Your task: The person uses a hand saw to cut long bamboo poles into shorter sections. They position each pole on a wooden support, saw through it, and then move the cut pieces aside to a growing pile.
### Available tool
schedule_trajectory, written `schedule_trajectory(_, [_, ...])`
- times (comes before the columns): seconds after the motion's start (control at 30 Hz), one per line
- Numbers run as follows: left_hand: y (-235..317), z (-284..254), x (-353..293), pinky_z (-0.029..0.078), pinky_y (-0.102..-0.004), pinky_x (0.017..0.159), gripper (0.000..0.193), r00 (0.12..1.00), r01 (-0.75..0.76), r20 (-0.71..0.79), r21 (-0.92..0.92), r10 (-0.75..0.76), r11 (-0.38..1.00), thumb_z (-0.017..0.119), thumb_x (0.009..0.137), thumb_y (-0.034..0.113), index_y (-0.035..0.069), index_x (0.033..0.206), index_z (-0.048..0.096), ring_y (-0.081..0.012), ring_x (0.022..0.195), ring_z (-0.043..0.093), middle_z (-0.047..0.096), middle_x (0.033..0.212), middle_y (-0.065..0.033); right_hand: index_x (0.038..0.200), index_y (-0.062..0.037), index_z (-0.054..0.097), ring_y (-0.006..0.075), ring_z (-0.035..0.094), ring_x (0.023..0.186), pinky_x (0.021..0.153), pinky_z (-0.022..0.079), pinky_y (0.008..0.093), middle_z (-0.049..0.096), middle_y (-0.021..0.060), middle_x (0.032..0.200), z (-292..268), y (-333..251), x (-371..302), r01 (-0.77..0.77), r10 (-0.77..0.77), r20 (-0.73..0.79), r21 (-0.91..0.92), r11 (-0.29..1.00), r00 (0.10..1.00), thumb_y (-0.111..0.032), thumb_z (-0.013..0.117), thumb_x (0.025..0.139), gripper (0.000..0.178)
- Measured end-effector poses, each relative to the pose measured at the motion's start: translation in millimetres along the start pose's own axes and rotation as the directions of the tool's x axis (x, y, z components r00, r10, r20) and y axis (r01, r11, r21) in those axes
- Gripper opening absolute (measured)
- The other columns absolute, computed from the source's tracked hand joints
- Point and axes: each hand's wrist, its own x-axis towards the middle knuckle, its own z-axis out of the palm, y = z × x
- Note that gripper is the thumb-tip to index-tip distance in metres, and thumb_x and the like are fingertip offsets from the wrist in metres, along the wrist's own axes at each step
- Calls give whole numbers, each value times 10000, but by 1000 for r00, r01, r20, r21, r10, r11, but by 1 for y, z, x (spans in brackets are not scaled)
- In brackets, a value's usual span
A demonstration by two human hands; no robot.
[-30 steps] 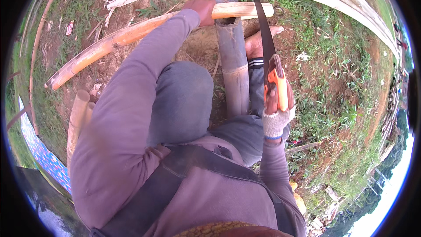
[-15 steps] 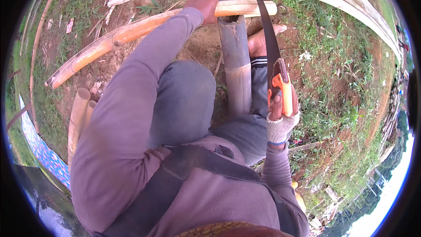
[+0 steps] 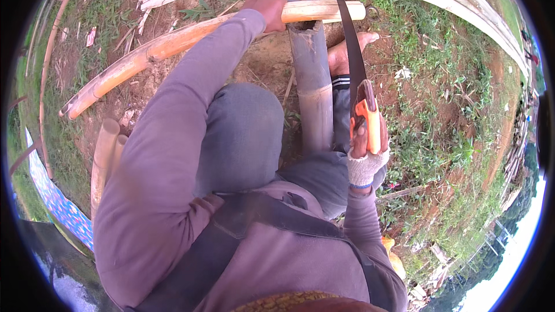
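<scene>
Yellow-orange and jointed, the bamboo pole [image 3: 124,70] lies across a grey, hollow tube [image 3: 313,72], clasped in my left hand [image 3: 268,13]. My right hand [image 3: 365,153], in a knitted glove [image 3: 367,169], grips an orange-handled saw [image 3: 374,132], its dark, tapering blade [image 3: 355,52] over the pole's pale end.

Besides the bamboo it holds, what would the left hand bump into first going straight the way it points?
Probably the thick grey bamboo pole, just beyond the left hand; depth is unclear, so the hand might pass above it.
</scene>
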Motion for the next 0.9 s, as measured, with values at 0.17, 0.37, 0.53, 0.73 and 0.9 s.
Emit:
schedule_trajectory(0.17, [2, 7, 7, 585, -513, 973, 619, 1000, -17, 15, 19, 17, 1000, 858, 786, 395, 114, 1305, 673, -377, 1114, 741, 774, 1184, -168, 1410, 48, 600, 368, 722, 1133, 956, 586, 471, 705, 239, 1314, 44, 11, 74, 241, -263, -77, -222, 945, 962, -169, 706, 1033, 449])
schedule_trajectory(0.37, [-2, -6, 6, 599, -488, 987, 584, 1000, 0, 8, 13, 0, 1000, 868, 812, 355, 68, 1292, 702, -370, 1112, 755, 786, 1178, -172, 1422, 57, 589, 393, 717, 1170, 993, 579, 450, 678, 248, 1357, 19, 21, 25, 71, -75, -42, -103, 992, 996, -218, 709, 1036, 489])
schedule_trajectory(0.53, [-3, 2, 9, 581, -506, 975, 624, 999, 2, 50, 8, -2, 1000, 862, 778, 400, 126, 1308, 681, -370, 1099, 746, 781, 1170, -151, 1447, 70, 546, 337, 704, 1186, 939, 632, 426, 649, 247, 1373, 16, 33, 0, 12, -11, -16, 51, 999, 1000, -209, 695, 1045, 512])
schedule_trajectory(0.73, [-9, 6, 12, 583, -501, 965, 654, 1000, -19, 3, -4, 19, 1000, 872, 747, 413, 122, 1302, 687, -372, 1094, 746, 781, 1169, -156, 1415, 43, 607, 368, 724, 1156, 979, 578, 454, 692, 231, 1350, 47, 14, 54, 102, -108, -94, -68, 992, 990, -175, 712, 1032, 453])
schedule_trajectory(0.9, [5, -10, 2, 582, -476, 1019, 615, 996, 14, 87, -1, -14, 1000, 867, 805, 368, 83, 1323, 697, -360, 1172, 731, 765, 1247, -170, 1418, 95, 573, 364, 717, 1193, 1008, 583, 470, 687, 258, 1340, 9, 39, -18, -89, 90, -14, 100, 991, 996, -251, 710, 1035, 534])
